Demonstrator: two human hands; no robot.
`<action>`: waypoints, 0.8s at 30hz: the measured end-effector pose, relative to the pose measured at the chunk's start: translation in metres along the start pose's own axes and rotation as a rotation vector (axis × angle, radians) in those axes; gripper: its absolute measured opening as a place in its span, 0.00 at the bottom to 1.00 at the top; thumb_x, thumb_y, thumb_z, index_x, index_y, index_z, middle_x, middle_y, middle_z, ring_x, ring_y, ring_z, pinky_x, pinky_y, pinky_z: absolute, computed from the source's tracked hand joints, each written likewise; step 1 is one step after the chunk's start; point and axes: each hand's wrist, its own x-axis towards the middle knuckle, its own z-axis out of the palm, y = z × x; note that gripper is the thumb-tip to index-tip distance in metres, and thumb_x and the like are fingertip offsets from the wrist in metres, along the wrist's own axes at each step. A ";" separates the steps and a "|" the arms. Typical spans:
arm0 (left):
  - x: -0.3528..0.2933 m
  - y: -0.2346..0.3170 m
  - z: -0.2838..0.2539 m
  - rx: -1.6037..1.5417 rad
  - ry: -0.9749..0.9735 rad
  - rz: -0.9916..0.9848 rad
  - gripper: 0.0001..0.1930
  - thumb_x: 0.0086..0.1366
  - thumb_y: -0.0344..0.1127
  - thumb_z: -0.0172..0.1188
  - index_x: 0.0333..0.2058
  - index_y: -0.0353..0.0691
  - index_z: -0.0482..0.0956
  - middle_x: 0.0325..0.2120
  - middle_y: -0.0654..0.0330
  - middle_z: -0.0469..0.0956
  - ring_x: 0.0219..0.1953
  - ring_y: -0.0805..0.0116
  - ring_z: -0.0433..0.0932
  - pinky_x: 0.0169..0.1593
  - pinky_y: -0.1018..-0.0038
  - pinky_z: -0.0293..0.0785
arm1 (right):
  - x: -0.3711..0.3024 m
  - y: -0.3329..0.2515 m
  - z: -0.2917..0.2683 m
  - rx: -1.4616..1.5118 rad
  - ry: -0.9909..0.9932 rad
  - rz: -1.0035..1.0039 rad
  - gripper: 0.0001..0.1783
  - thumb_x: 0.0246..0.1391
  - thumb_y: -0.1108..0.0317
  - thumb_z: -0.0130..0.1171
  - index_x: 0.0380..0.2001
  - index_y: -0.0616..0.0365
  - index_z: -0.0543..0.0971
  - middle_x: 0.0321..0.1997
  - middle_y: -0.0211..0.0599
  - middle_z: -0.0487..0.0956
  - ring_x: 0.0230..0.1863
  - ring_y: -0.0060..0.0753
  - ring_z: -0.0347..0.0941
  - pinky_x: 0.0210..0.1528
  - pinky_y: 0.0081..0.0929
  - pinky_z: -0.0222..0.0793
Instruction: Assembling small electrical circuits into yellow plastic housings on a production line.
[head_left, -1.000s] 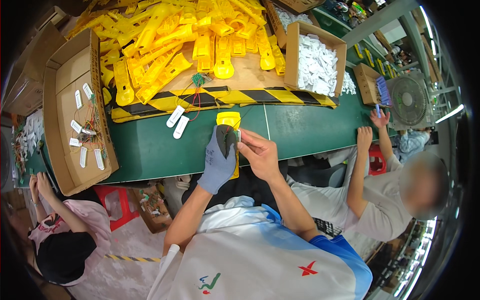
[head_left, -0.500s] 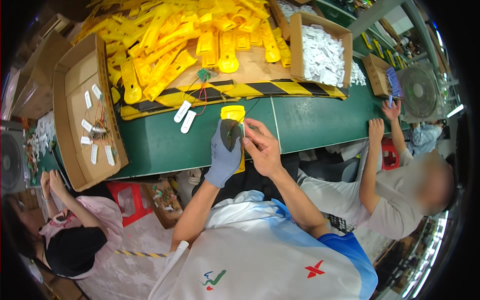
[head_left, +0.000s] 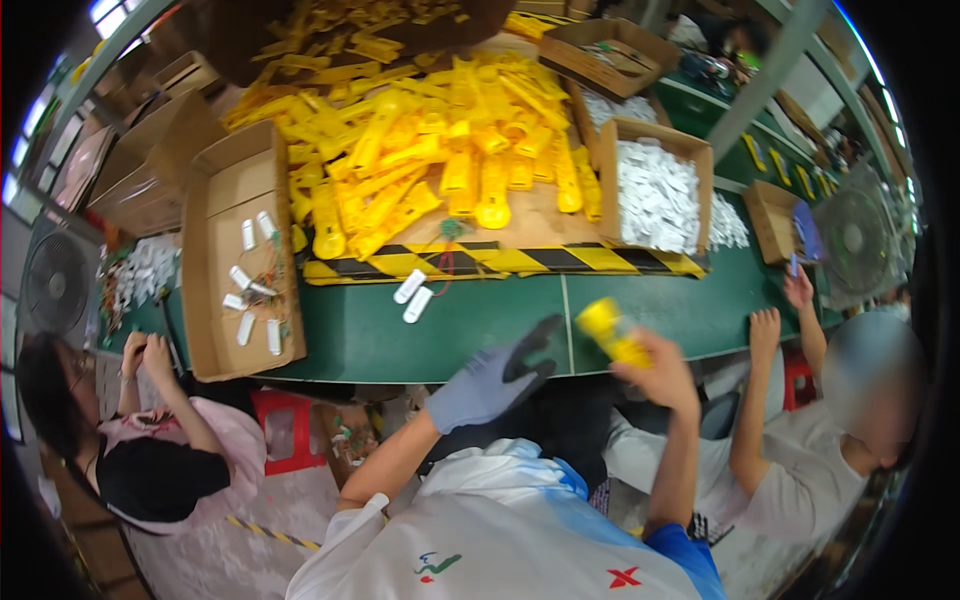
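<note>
My left hand [head_left: 488, 385], in a grey glove with dark fingertips, hovers at the table's front edge with thumb and fingers apart and nothing between them. To its right, my bare right hand [head_left: 662, 376] is closed around a yellow plastic housing [head_left: 606, 325], which tilts up and leftward. Motion smears the housing's lower part, and the fingers hide some of it. Beyond my left hand, two white oval plastic pieces [head_left: 412, 294] lie on the green table [head_left: 480, 335]. Thin red wires run from them to a small green part [head_left: 452, 230] at the pile's edge.
A heap of yellow housings [head_left: 400, 150] covers a board edged with black-and-yellow tape [head_left: 500, 262]. On the left stands a cardboard box [head_left: 210, 300] with wired white pieces; a box of white parts [head_left: 657, 195] stands right. People [head_left: 150, 450] sit on both sides.
My hands have parted. The right has carried the yellow housing to the right, while the left has let go and opened. The view has shifted, showing more of the far table.
</note>
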 end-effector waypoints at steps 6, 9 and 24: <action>-0.008 -0.063 -0.084 0.963 0.925 -0.083 0.23 0.56 0.38 0.65 0.50 0.37 0.74 0.49 0.51 0.74 0.55 0.45 0.68 0.56 0.57 0.66 | 0.009 0.128 -0.088 -0.518 0.895 0.187 0.31 0.53 0.58 0.65 0.57 0.63 0.73 0.47 0.53 0.80 0.49 0.51 0.78 0.50 0.37 0.71; -0.017 -0.088 -0.097 1.146 0.860 -0.142 0.23 0.56 0.39 0.65 0.50 0.39 0.74 0.48 0.53 0.74 0.54 0.47 0.69 0.57 0.57 0.65 | 0.023 0.150 -0.103 -0.603 0.938 0.239 0.31 0.56 0.58 0.63 0.58 0.65 0.72 0.51 0.53 0.77 0.53 0.51 0.74 0.55 0.39 0.68; 0.030 0.028 -0.160 0.412 0.941 0.140 0.15 0.57 0.25 0.65 0.44 0.33 0.78 0.33 0.56 0.80 0.30 0.75 0.78 0.36 0.78 0.74 | 0.086 -0.046 0.111 0.129 0.676 -0.494 0.12 0.50 0.74 0.63 0.40 0.61 0.81 0.45 0.43 0.80 0.48 0.45 0.76 0.53 0.32 0.70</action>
